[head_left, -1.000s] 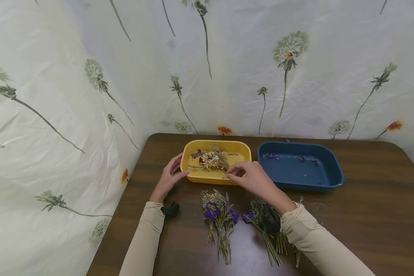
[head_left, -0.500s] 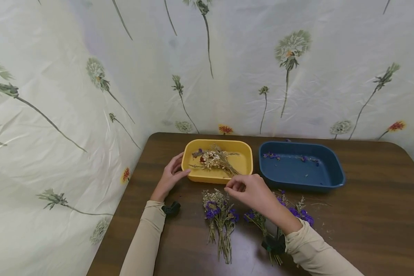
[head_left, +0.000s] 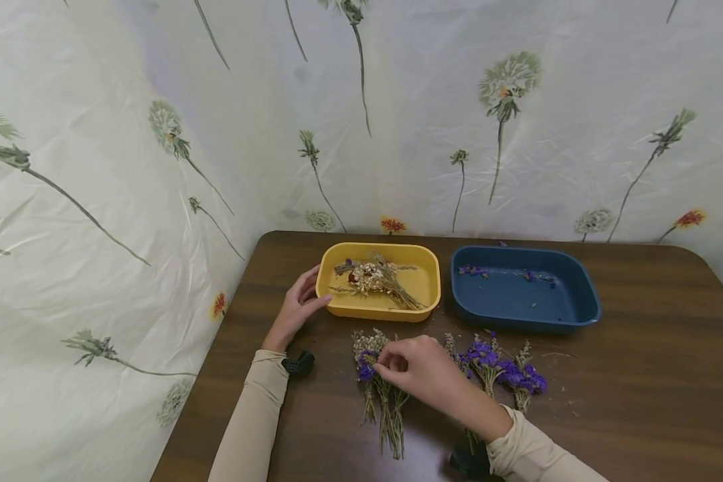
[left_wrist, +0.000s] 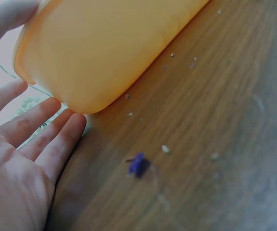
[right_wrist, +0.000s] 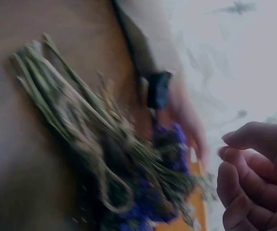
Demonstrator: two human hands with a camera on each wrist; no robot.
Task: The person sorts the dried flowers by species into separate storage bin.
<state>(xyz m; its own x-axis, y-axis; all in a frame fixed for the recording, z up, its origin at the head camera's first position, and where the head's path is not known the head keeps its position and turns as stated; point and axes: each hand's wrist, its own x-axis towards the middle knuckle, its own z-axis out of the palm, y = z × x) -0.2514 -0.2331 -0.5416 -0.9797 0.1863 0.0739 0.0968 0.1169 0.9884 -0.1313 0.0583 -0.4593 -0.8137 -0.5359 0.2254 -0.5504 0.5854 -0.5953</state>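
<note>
My left hand (head_left: 295,311) rests at the near left corner of the yellow tray (head_left: 376,314), its thumb at the rim and its fingers along the outer wall. Inside that tray lies a dried bouquet (head_left: 370,278) with cream blossoms and a dark red flower, stems toward the right. My right hand (head_left: 430,375) hovers over dried bunches (head_left: 391,418) in front of the tray. Its fingers are loosely curled, thumb and index tips close together, with nothing seen between them. In the right wrist view, a string loop hangs from tied stems (right_wrist: 76,110) beside purple blooms.
A blue tray (head_left: 506,304) with scattered purple petals stands to the right. More purple bunches (head_left: 488,355) lie before it, partly behind my right forearm. A purple petal (left_wrist: 138,165) and small crumbs lie near my left hand. A flower-printed sheet (head_left: 410,120) hangs behind the table.
My right hand has let go of the bouquet's stems in the yellow tray and moved toward me, over the bunches on the table. The left hand stays at the tray.
</note>
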